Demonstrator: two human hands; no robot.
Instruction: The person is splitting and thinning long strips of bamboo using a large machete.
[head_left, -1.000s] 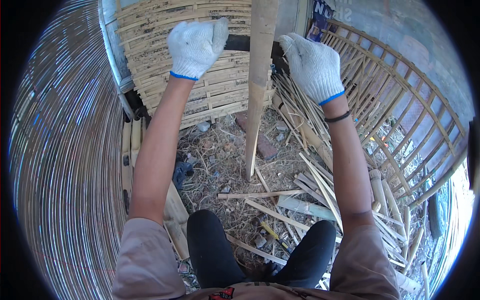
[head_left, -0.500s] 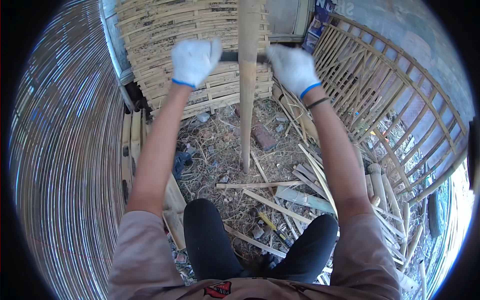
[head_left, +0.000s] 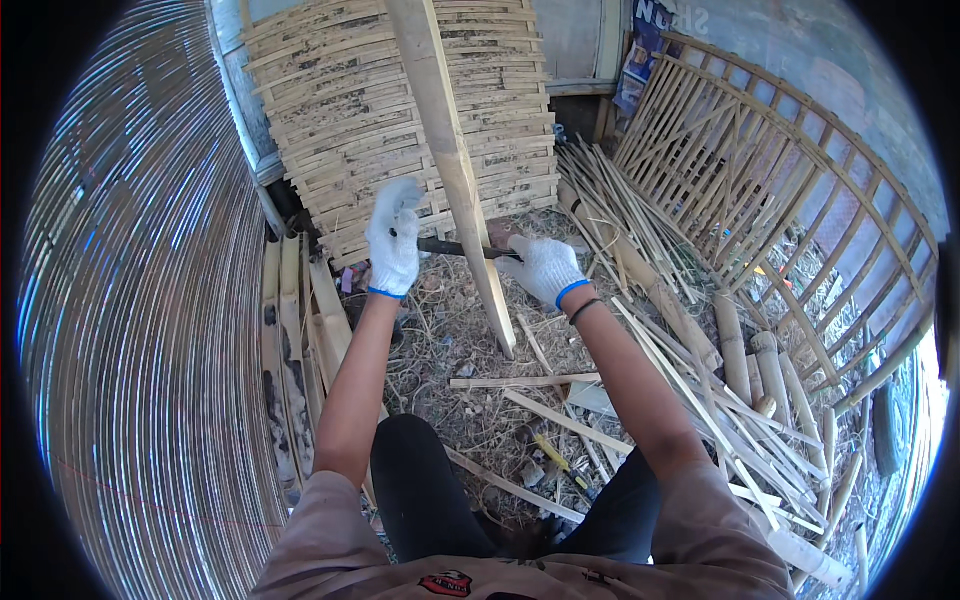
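Note:
A pale bamboo pole (head_left: 450,150) leans to the left in front of me, its lower end on the littered ground. One long face of it looks flat and shaved. A dark knife (head_left: 440,247) lies crosswise at the pole's lower part, with the pole hiding some of it. My left hand (head_left: 393,245), in a white knit glove with a blue cuff, is at the knife's left end. Its upper fingers are raised and only loosely round it. My right hand (head_left: 548,270), gloved alike, closes on the right end, just right of the pole.
A woven bamboo panel (head_left: 400,100) stands behind the pole; a bamboo lattice (head_left: 770,170) leans at the right. Split strips (head_left: 700,400) and bamboo lengths (head_left: 735,350) lie right. A yellow-handled tool (head_left: 552,452) lies between my knees. A slatted screen (head_left: 140,300) rises at left.
Both hands and the knife have come down the pole, toward me. The pole's upper part has tipped left and its flat face now shows. My left hand's fingers have loosened.

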